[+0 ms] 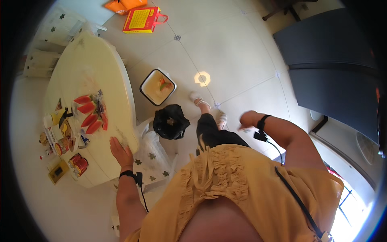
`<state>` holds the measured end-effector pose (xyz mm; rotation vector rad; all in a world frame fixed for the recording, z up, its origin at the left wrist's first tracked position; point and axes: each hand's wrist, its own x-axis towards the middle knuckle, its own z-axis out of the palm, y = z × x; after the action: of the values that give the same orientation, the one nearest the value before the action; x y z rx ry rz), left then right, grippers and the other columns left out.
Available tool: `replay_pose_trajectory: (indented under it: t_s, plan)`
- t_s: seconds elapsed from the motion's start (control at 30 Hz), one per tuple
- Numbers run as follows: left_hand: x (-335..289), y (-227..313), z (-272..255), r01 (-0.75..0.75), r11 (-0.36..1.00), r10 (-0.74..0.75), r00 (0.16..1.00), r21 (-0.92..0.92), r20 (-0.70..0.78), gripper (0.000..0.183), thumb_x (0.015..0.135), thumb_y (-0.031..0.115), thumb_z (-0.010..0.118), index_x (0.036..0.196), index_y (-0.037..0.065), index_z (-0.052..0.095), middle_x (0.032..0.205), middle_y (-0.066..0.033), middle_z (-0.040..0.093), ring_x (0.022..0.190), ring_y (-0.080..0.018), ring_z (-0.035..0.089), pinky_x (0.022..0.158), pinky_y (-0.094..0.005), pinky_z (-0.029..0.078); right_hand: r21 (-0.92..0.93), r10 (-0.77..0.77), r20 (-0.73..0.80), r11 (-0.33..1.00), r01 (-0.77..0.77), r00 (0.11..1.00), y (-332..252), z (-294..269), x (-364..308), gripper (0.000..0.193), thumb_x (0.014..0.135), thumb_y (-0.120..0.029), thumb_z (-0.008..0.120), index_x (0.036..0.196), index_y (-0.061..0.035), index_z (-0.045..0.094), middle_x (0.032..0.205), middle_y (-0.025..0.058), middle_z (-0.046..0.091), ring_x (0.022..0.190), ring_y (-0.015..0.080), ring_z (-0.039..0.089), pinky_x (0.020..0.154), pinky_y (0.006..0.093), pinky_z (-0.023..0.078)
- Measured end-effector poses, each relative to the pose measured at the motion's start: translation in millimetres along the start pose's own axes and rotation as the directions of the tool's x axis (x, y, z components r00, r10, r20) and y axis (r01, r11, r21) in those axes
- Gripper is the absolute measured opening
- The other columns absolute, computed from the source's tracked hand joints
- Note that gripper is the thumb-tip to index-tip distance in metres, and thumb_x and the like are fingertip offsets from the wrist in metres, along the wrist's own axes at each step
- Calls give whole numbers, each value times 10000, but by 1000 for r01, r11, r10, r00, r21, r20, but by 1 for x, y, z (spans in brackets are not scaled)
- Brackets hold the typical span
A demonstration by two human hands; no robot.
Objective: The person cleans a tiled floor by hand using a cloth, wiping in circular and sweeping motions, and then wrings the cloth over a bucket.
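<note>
From my remote seat, I have the left hand (122, 152) lying flat near the rim of the pale table (94, 56), fingers extended, nothing gripped that I can see. The right hand (250, 119) hangs over the floor at about two o'clock from it, partly curled; I cannot tell whether it holds anything. The red melon slices (90, 118) rest on the tabletop between ten and eleven o'clock from the left hand, which is clearly the nearer of the two. As a row they run roughly from eleven to five; the lower slices each point from two to eight. Bare tabletop separates hand and fruit, with more bare surface beyond the row toward twelve. At nine I read jars and packets (60, 137) crowding that side, and red cans (78, 164) between eight and nine. The table's edge curves past just to the hand's three o'clock side; off it, on the floor, the black bag (179, 130) sits near two and the dark-rimmed bin (166, 96) near one.
</note>
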<state>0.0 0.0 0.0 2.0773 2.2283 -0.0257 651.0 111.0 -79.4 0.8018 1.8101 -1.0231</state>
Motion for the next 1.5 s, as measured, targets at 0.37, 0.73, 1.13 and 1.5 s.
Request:
replay_pose_trajectory:
  t_s: [0.37, 0.73, 1.13, 1.5]
  plan:
    - [12, 49, -25, 130, 991, -133, 968, 28, 211, 736, 861, 194, 600, 1506, -39, 331, 1566, -264, 316, 1471, -424, 252, 1201, -568, 142, -67, -34, 294, 996, 56, 955, 45, -39, -66, 295, 880, -297, 629, 1063, -101, 752, 1059, 154, 734, 1002, 362, 689, 849, 451, 542]
    - [91, 297, 119, 338, 807, 248, 550, -484, 798, 402, 914, 280, 643, 1182, -15, 592, 1164, -248, 622, 1103, -439, 576, 871, -477, 469, 218, -286, 175, 944, 246, 942, 125, -99, -118, 390, 897, -413, 626, 924, -43, 746, 875, 206, 714, 829, 403, 669, 748, 454, 528]
    - [103, 356, 20, 359, 833, 466, -46, -421, 884, 288, 985, 280, 543, 1086, 32, 650, 1050, -188, 671, 955, -361, 617, 810, -456, 493, 556, -516, 542, 812, 177, 663, 266, -82, -124, 500, 916, -410, 679, 1202, 0, 667, 1106, 151, 710, 1013, 235, 617, 919, 395, 480]
    - [240, 421, 167, -88, 752, 656, 199, -654, 728, 216, 971, 186, 498, 872, 51, 633, 798, -152, 668, 733, -334, 631, 686, -422, 508, 647, -8, 332, 730, -222, 943, 415, -156, 3, 246, 871, -286, 687, 798, -51, 704, 693, 34, 651, 559, 153, 553, 474, 354, 442]
